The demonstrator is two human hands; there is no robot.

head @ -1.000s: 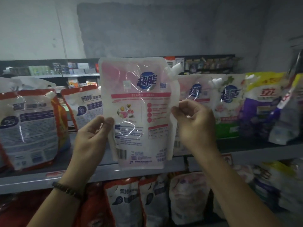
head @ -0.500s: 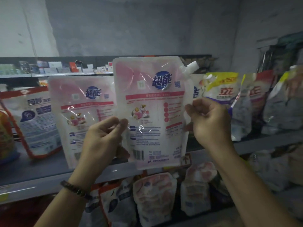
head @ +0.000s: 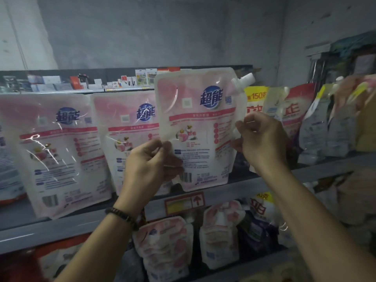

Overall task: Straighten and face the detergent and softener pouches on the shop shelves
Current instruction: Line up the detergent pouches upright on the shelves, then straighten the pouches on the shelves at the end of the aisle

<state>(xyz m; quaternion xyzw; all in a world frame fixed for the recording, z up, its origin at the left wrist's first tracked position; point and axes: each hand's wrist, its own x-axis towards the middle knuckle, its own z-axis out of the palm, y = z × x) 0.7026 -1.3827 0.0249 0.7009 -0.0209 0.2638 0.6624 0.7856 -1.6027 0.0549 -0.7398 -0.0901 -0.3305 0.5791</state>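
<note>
While the pink-and-white plastic pouch at far left (head: pixel 59 151) and its twin (head: pixel 130 139) stand logo side out on the grey metal shelf (head: pixel 284 180), my left hand (head: pixel 150 165) pinches the lower left edge of a third glossy pink-and-white spouted pouch (head: pixel 199 127), and my right hand (head: pixel 262 139) pinches its right edge below the white spout. It hangs upright, base at the shelf lip; touching or not, I can't tell. Best to plant the base flat, snug beside the twin, tops level, clear of the yellow-topped pouch (head: pixel 255 98), then release gently so it doesn't slump
</note>
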